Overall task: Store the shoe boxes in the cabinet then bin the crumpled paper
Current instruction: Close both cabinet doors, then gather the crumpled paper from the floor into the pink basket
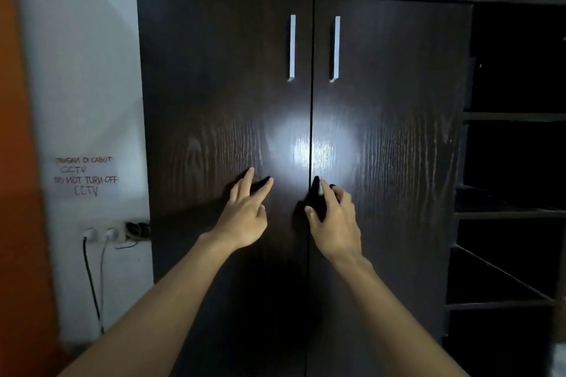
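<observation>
A dark brown wooden cabinet (pixel 214 86) fills the view, both of its doors shut. Two silver vertical handles, the left handle (pixel 292 47) and the right handle (pixel 336 49), flank the centre gap. My left hand (pixel 246 216) rests with spread fingertips on the left door, well below its handle. My right hand (pixel 337 220) is on the right door by the centre gap, fingers apart. Both hands hold nothing. No shoe boxes and no crumpled paper are in view.
Open dark shelves (pixel 514 214) adjoin the cabinet on the right. On the white wall to the left hang a handwritten CCTV notice (pixel 86 176) and a power socket (pixel 107 234) with cables running down. An orange surface (pixel 18 162) borders the far left.
</observation>
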A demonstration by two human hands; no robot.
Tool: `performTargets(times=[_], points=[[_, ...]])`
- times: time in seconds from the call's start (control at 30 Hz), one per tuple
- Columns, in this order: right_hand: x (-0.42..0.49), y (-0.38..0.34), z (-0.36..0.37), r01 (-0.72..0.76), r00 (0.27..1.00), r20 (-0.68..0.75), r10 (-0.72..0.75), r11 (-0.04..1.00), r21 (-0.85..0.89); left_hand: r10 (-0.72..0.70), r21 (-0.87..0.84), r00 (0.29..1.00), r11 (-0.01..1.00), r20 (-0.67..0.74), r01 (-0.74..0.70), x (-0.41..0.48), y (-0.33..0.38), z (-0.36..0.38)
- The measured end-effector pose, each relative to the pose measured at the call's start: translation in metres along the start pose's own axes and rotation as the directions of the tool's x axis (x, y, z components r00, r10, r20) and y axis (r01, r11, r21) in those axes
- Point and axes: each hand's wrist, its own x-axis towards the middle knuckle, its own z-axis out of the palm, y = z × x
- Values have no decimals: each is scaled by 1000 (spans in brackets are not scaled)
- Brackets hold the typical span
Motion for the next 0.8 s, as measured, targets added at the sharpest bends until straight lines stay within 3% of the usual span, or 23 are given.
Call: performTargets(times=[0.1,0.23,0.33,0.4,0.6,0.8], points=[[-3,11,-8,-10,1000,12,11,999,-40,0,47,1000,999,22,-1,-1,-2,3],[-20,22,-30,-15,998,59,22,994,-111,-11,-67,1000,998,9,11,-3,8,8],[-50,33,-54,-27,997,72,39,986,-166,-9,-215,1000,977,29,15,-14,23,22],[-78,46,-71,-76,993,67,92,975,-210,37,-379,991,925,131,16,-28,39,40],[-163,103,-123,-258,947,88,310,892,-370,274,-510,911,856,308,-85,-77,98,126],[-240,154,-184,-430,843,94,529,770,-471,423,-545,760,832,494,-110,-112,159,204]])
